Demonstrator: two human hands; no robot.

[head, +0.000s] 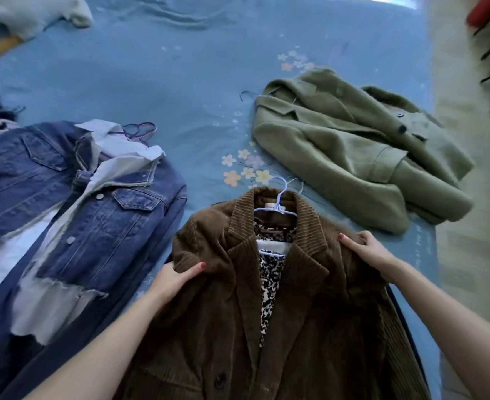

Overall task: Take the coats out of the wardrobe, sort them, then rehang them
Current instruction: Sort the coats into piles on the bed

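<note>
Two hands are working the brown corduroy coat (281,298), which is lying near-centre on the bed (194,82), collar pointing far, hem running off the near edge of view. So the long axis is running near-to-far, w/ the shoulders spread left-right across it.

Left hand (174,280) is gripping the coat's left shoulder, thumb curled over the top of the fabric, fingers tucked under. Right hand (368,251) is gripping the right shoulder, fingers bunching the cloth. Both are holding corduroy, neither is spread flat. The coat is sitting directly between them, one shoulder per hand, so neither is nearer overall.

White hanger (281,197) is sitting inside the collar, hook poking out on the far side; a leopard-print garment (269,290) is showing in the front opening.

Other piles: denim jacket (88,192) w/ pale lining is lying to the left, a purple hanger (140,129) just beyond its collar. Green wool coat (353,157) is lying far right, well apart from the brown one, dark hook by its collar.

Prob. the sorting step: coat is being set down or squared up as a third pile. Any lift or shift would go by both shoulders together, w/ the hook leading away from the person.
</note>
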